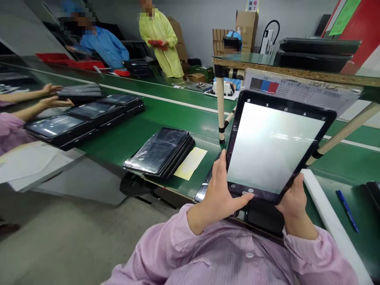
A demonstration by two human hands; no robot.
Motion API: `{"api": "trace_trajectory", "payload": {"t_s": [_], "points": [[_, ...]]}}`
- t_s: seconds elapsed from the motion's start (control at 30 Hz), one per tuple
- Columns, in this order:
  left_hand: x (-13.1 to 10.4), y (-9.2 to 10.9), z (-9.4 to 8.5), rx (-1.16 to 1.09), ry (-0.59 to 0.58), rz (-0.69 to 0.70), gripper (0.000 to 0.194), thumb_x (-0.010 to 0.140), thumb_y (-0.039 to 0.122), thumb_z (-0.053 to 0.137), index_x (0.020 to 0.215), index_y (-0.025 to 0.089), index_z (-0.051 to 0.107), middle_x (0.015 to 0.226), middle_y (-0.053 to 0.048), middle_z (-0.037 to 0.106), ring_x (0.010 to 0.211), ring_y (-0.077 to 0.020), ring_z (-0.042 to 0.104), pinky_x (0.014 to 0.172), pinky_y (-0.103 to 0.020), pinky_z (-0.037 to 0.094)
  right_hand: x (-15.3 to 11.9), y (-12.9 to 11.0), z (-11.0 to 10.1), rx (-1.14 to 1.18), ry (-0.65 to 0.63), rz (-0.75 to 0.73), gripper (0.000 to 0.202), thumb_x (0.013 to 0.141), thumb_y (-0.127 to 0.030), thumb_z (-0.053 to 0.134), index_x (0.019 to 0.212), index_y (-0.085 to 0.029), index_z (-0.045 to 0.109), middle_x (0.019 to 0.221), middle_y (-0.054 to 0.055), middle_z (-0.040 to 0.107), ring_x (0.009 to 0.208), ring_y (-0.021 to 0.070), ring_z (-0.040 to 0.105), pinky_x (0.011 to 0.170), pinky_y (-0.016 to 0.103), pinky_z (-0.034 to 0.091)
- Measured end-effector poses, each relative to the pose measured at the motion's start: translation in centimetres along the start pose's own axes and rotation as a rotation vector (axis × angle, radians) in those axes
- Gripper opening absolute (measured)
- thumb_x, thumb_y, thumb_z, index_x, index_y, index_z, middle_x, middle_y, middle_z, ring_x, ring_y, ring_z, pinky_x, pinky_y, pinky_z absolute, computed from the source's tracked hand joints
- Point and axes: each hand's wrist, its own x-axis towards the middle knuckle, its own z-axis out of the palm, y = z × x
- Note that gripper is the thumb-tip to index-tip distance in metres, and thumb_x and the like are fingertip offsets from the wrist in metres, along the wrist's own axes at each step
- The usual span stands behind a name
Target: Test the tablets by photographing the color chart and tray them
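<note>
A black-framed tablet (273,148) with a bright, nearly white screen is held up in front of me, tilted to the right. Its lower left corner rests in my left hand (218,198), whose thumb lies on the bottom bezel near a pale round mark. My right hand (293,200) grips the lower right edge, its fingers hidden behind the tablet. Left of it, a stack of black tablets (162,150) lies on the green bench, beside a yellow paper slip (190,163). Another dark device (204,186) is partly covered by my left hand.
A wooden-edged shelf (285,71) on pale posts stands behind the tablet. At right are a white foam strip (329,221) and a blue pen (347,210). A co-worker's hands (55,97) reach over tablet stacks (86,114) at left. Two people stand beyond the bench.
</note>
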Motion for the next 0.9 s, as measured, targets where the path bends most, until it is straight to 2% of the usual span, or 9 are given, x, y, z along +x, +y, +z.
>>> {"api": "trace_trajectory", "payload": {"t_s": [0.1, 0.2, 0.33, 0.53, 0.7, 0.9], "points": [[0.1, 0.1, 0.1, 0.082, -0.030, 0.006, 0.135, 0.078, 0.055, 0.087, 0.168, 0.030, -0.011, 0.157, -0.022, 0.038, 0.144, -0.0415, 0.046, 0.115, -0.060, 0.044, 0.6, 0.0, -0.2, -0.026, -0.035, -0.013, 0.063, 0.082, -0.084, 0.064, 0.099, -0.026, 0.081, 0.114, 0.006, 0.079, 0.146, 0.0287, 0.053, 0.127, 0.052, 0.042], [-0.1, 0.1, 0.6, 0.113, -0.033, -0.014, 0.141, 0.076, 0.054, 0.089, 0.167, 0.029, -0.015, 0.156, -0.024, 0.037, 0.142, -0.0425, 0.047, 0.114, -0.061, 0.044, 0.6, 0.3, -0.7, -0.057, -0.037, -0.039, 0.063, 0.085, -0.084, 0.059, 0.101, -0.027, 0.081, 0.118, 0.005, 0.078, 0.147, 0.0282, 0.051, 0.127, 0.054, 0.041], [-0.2, 0.0, 0.9, 0.127, -0.009, -0.009, 0.143, 0.074, 0.059, 0.090, 0.167, 0.029, -0.015, 0.154, -0.024, 0.037, 0.141, -0.0430, 0.048, 0.112, -0.062, 0.045, 0.4, 0.7, -1.0, -0.079, -0.035, -0.066, 0.062, 0.090, -0.082, 0.053, 0.106, -0.029, 0.079, 0.121, 0.005, 0.077, 0.147, 0.0271, 0.052, 0.127, 0.054, 0.042], [-0.2, -0.2, 1.2, 0.168, 0.018, 0.007, 0.146, 0.070, 0.065, 0.090, 0.167, 0.029, -0.014, 0.155, -0.025, 0.037, 0.140, -0.0428, 0.049, 0.111, -0.062, 0.047, 0.0, 0.3, 0.0, -0.006, -0.034, -0.052, 0.058, 0.086, -0.080, 0.062, 0.106, -0.029, 0.079, 0.118, 0.004, 0.078, 0.142, 0.0280, 0.057, 0.127, 0.054, 0.041], [-0.2, -0.7, 1.5, 0.244, 0.056, 0.052, 0.147, 0.072, 0.068, 0.087, 0.166, 0.027, -0.018, 0.159, -0.028, 0.033, 0.140, -0.0432, 0.049, 0.109, -0.058, 0.049, -0.1, 0.0, 0.7, 0.063, -0.013, -0.077, 0.053, 0.083, -0.076, 0.070, 0.101, -0.028, 0.080, 0.112, 0.004, 0.080, 0.143, 0.0279, 0.056, 0.128, 0.054, 0.039], [-0.3, -0.5, 1.5, 0.227, 0.086, 0.049, 0.147, 0.069, 0.076, 0.083, 0.167, 0.025, -0.014, 0.155, -0.027, 0.037, 0.138, -0.0433, 0.050, 0.106, -0.058, 0.050, 0.0, 0.2, 0.9, 0.098, 0.008, -0.067, 0.054, 0.081, -0.075, 0.073, 0.104, -0.026, 0.079, 0.123, 0.005, 0.076, 0.147, 0.0292, 0.051, 0.128, 0.056, 0.038]]}}
